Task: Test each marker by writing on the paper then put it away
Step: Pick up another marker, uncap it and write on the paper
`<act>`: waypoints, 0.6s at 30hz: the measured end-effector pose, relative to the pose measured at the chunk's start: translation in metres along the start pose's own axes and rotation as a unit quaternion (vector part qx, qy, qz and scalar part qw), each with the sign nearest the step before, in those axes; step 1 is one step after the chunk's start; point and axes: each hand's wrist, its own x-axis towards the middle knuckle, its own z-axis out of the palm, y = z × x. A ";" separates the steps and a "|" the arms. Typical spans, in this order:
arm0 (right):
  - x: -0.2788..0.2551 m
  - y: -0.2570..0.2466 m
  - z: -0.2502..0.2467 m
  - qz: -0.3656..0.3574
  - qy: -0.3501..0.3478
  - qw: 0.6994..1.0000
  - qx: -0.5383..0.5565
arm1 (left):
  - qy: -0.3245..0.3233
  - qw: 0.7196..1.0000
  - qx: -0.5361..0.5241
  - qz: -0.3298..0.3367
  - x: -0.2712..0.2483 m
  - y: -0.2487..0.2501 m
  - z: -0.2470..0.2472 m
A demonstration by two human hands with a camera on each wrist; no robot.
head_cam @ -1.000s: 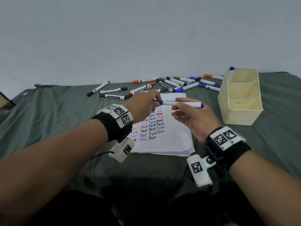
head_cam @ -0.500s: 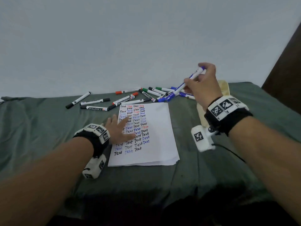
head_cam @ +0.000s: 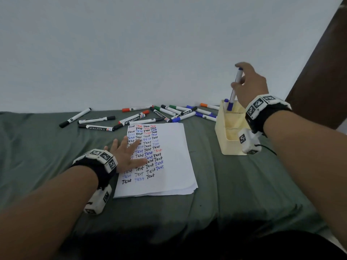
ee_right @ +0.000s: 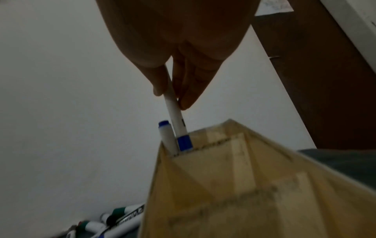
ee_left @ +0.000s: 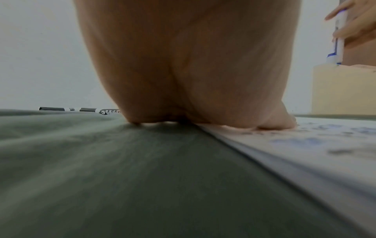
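My right hand (head_cam: 244, 81) pinches a blue-capped white marker (head_cam: 234, 91) (ee_right: 176, 116) upright, cap down, its lower end inside the far compartment of the cream box (head_cam: 228, 145) (ee_right: 244, 177). A second blue marker (head_cam: 226, 102) (ee_right: 167, 136) stands in that same compartment. My left hand (head_cam: 129, 152) lies flat with straight fingers on the left side of the paper (head_cam: 172, 166), which is filled with rows of "Test" in black, blue and red. In the left wrist view the palm (ee_left: 183, 64) rests on the paper's edge (ee_left: 264, 145).
Several loose markers (head_cam: 142, 117) with black, red, green, blue and orange caps lie scattered on the green cloth (head_cam: 244, 184) beyond the paper. A brown wooden panel (head_cam: 323, 72) rises at the right. The box's two nearer compartments hold nothing.
My right hand carried the blue marker from above the paper to the box and turned it cap down into the far compartment. My left hand let go of it and settled flat on the paper.
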 end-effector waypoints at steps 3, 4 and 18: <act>-0.009 0.009 0.016 0.042 -0.047 0.998 -0.020 | 0.009 1.000 0.004 0.004 0.000 0.001 0.001; -0.011 0.012 0.021 0.053 -0.061 0.996 -0.037 | 0.011 1.000 0.004 0.007 0.000 0.002 0.001; -0.037 -0.015 0.060 -0.121 -0.075 0.973 -0.182 | 0.020 1.000 -0.004 0.013 -0.001 0.005 -0.003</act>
